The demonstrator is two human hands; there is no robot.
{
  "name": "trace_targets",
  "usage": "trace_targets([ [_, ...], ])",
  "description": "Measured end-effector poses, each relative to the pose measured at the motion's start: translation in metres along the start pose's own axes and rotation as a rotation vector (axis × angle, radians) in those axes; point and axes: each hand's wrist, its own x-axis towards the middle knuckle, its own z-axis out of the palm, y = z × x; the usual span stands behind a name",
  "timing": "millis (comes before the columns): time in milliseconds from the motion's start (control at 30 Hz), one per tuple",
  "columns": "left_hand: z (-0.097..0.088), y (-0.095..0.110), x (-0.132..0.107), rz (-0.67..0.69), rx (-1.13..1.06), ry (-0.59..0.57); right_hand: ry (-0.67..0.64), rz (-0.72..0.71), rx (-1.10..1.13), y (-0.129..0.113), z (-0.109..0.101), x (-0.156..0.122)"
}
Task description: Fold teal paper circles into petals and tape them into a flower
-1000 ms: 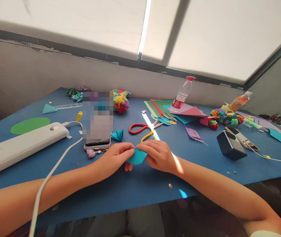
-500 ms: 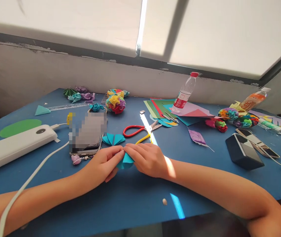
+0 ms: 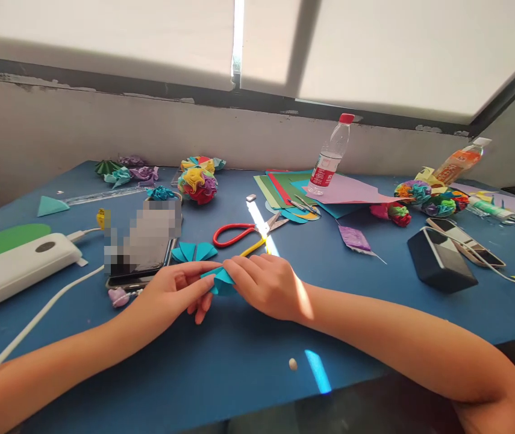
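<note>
Between my two hands is a small piece of folded blue paper (image 3: 223, 282), held just above the blue table. My left hand (image 3: 185, 288) pinches its left side between thumb and fingers. On the other side, my right hand (image 3: 264, 284) grips the paper with curled fingers that hide part of it. Just beyond my hands lies another folded blue paper piece (image 3: 194, 252), fanned out beside the phone. Scissors (image 3: 252, 236) with one red and one yellow handle rest behind my right hand, their blades apart.
A phone (image 3: 149, 241) on a stand and a white power bank (image 3: 26, 265) with a cable occupy the left. Coloured paper sheets (image 3: 356, 191) lie under a red-capped bottle (image 3: 329, 160) at the back. A dark box (image 3: 442, 259) stands right, near several paper flower balls (image 3: 198, 184).
My left fingers have shifted on the folded blue paper, and more of its left side now shows. The whole view has moved slightly, so the table's things appear further left and higher.
</note>
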Motion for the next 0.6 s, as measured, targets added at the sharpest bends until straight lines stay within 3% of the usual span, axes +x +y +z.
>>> trace_targets([
  [333, 0.003, -0.004, -0.005, -0.013, 0.022, 0.014, 0.006, -0.013, 0.019, 0.000, -0.006, -0.001],
  [467, 0.002, -0.004, -0.010, 0.009, 0.055, 0.030, -0.004, -0.092, -0.033, 0.001, -0.008, -0.002],
  [600, 0.003, -0.002, -0.016, 0.064, 0.053, -0.023, 0.031, -0.169, -0.148, 0.002, -0.009, -0.003],
])
